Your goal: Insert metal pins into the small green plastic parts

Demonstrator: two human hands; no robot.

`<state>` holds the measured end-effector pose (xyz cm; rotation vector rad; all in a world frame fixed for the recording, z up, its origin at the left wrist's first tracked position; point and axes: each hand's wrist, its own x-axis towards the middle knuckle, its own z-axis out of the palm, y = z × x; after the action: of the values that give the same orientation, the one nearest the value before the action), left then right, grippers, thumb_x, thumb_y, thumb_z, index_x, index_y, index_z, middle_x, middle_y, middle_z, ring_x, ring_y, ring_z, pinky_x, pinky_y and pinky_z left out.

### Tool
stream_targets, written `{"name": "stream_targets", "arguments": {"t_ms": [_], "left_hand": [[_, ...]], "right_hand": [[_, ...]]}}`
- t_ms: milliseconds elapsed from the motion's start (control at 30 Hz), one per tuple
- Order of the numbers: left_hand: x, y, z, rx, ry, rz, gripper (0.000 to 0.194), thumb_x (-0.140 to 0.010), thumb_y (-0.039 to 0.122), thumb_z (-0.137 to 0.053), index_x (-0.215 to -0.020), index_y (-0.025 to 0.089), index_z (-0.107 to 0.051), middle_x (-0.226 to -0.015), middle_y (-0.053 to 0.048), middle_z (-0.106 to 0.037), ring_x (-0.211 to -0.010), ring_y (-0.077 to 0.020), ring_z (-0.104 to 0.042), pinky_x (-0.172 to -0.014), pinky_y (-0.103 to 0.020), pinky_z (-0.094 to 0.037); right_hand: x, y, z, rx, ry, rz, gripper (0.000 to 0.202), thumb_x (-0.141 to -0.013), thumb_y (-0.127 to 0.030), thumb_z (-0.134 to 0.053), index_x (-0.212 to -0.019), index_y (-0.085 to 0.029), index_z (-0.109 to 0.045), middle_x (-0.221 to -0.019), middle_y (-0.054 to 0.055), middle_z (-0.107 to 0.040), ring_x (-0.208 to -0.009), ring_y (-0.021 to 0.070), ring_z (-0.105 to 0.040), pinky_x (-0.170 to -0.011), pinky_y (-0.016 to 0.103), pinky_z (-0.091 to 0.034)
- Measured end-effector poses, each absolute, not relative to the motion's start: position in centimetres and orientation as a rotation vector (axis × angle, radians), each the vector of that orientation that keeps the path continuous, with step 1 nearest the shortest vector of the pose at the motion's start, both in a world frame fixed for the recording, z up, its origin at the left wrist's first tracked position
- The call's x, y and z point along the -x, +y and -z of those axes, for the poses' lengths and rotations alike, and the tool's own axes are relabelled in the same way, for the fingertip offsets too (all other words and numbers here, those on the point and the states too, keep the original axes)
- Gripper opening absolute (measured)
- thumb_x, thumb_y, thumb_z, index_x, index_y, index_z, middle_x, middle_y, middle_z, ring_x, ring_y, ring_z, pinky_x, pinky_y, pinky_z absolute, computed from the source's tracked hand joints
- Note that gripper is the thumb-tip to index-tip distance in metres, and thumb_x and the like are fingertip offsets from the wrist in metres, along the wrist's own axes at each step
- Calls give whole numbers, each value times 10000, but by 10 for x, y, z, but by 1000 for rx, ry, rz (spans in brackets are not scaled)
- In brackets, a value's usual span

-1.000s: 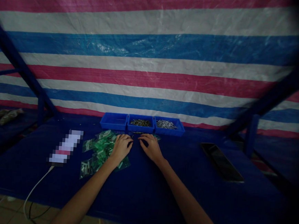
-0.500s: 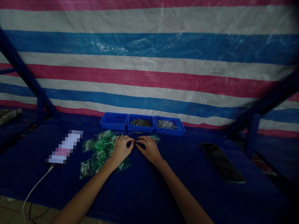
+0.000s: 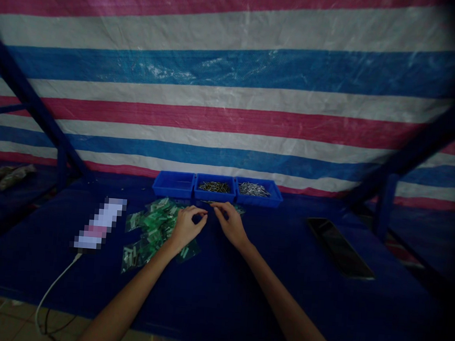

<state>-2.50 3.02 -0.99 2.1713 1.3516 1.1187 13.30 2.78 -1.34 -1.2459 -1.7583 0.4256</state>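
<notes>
My left hand (image 3: 189, 225) hangs over the right side of a heap of small clear bags with green and white pieces (image 3: 156, 225). Its thumb and forefinger are pinched together; anything between them is too small to make out. To its right, my right hand (image 3: 231, 226) has thumb and forefinger closed near a few thin metal pieces (image 3: 206, 201) lying before the trays. Whether it grips one of them is hidden. Part of another clear bag (image 3: 240, 210) shows behind the right hand.
Behind the hands stand a blue tray (image 3: 173, 192) on the left, a tray of brass-coloured pins (image 3: 215, 187) and a tray of silver pins (image 3: 253, 189). A lit phone (image 3: 101, 224) with a white cable (image 3: 55, 283) lies left, a dark phone (image 3: 339, 247) right.
My hands, fingertips together before, have come apart. The right hand has moved slightly up toward the thin metal pieces; the left hand has shifted slightly right.
</notes>
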Motion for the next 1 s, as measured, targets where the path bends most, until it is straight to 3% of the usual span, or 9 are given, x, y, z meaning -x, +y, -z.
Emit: {"name": "stream_targets", "arguments": {"t_ms": [233,633,800,1000], "left_hand": [[19,25,5,-2175,1178,-1153,108,-759,225,-562,-775,183,-661,-773,-29,-656,-752,-165,-600,-718,-294,-440],[23,26,-2,-1895,1140,-1416,145,-762,282,-570,-745,173,-665,-786,-42,-625,-760,-157,-587,-704,-277,-456],[27,26,-9,-1877,1140,-1373,149,-723,293,-615,-805,182,-672,-813,-44,-627,-748,-151,-585,-708,-277,-459],[28,26,-10,-1889,1096,-1328,132,-719,290,-611,-714,172,-669,-776,-49,-635,-756,-162,-595,-728,-293,-465]], "right_hand": [[-127,27,9,1089,-1631,-791,207,-801,-334,-512,-882,-174,-616,-836,49,-640,-766,166,-579,-652,278,-437],[-129,29,9,1102,-1431,-852,216,-703,-374,-613,-797,-182,-647,-828,50,-647,-730,163,-573,-641,282,-452],[-127,30,8,1040,-1295,-1039,215,-675,-378,-633,-786,-194,-638,-754,16,-648,-697,144,-584,-661,275,-461],[-123,27,6,1001,-1263,-1144,216,-646,-370,-659,-781,-201,-655,-776,12,-667,-729,148,-602,-707,290,-465]]}}
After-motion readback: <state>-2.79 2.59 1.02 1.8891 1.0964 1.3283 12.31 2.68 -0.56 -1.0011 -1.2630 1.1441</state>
